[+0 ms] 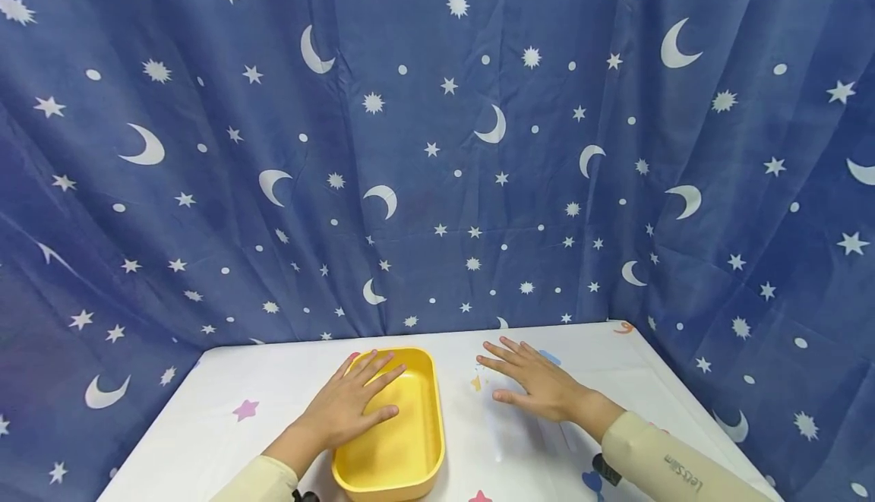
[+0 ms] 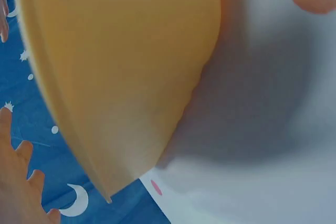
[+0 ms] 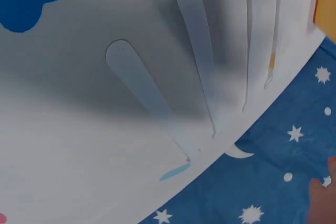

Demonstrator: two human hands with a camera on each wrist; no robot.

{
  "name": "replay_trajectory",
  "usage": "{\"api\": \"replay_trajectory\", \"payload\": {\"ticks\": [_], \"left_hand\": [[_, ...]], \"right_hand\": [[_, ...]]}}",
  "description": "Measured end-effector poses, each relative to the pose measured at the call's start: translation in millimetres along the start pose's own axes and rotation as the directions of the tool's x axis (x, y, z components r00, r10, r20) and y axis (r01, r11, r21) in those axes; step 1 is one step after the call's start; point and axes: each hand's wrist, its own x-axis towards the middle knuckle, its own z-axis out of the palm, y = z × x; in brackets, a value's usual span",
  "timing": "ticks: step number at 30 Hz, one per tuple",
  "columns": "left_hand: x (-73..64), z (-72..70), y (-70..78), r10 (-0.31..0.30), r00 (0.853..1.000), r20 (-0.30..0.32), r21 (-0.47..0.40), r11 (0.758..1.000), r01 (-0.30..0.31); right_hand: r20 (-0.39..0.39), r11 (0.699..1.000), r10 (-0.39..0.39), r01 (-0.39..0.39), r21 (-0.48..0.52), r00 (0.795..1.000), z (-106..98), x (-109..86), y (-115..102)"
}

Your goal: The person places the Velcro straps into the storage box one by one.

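Observation:
My left hand [image 1: 344, 408] is over the left side of a yellow rectangular tub [image 1: 403, 445], fingers spread and straight. Whether it touches the rim cannot be told. The bare inside of the tub shows beside the thumb. In the left wrist view the tub's outer wall [image 2: 121, 66] fills much of the picture. My right hand [image 1: 540, 386], holding nothing, is spread above the white tabletop to the right of the tub. Several long, translucent whitish strips [image 3: 137, 80] with rounded ends lie side by side on the table in the right wrist view; their kind is unclear.
A white cloth with coloured prints, such as a pink star [image 1: 246, 410], covers the table [image 1: 205, 441]. Behind and on both sides hangs a blue curtain [image 1: 424, 183] with moons and stars. A small dark object [image 1: 605, 469] shows by the right sleeve.

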Motion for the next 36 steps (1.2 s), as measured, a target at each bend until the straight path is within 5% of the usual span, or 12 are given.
{"api": "replay_trajectory", "payload": {"ticks": [14,27,31,36], "left_hand": [[-9.0,-16.6,-15.1,-0.157,0.987,0.042,0.077,0.985,0.154],[-21.6,-10.9,-23.4,-0.23,0.972,-0.041,0.044,0.972,0.232],[-23.9,-8.4,-26.8,-0.312,0.95,-0.007,-0.035,0.949,0.312],[-25.8,-5.7,-30.2,-0.454,0.889,0.064,-0.168,0.873,0.458]], "right_hand": [[-0.108,0.992,0.11,-0.103,0.072,0.988,-11,-13.5,22],[-0.097,0.94,0.329,-0.315,0.131,0.94,-6,-34.3,50],[-0.112,0.929,0.355,-0.338,0.149,0.928,-2,-39.0,56],[-0.12,0.921,0.378,-0.36,0.149,0.918,3,-44.2,60]]}}
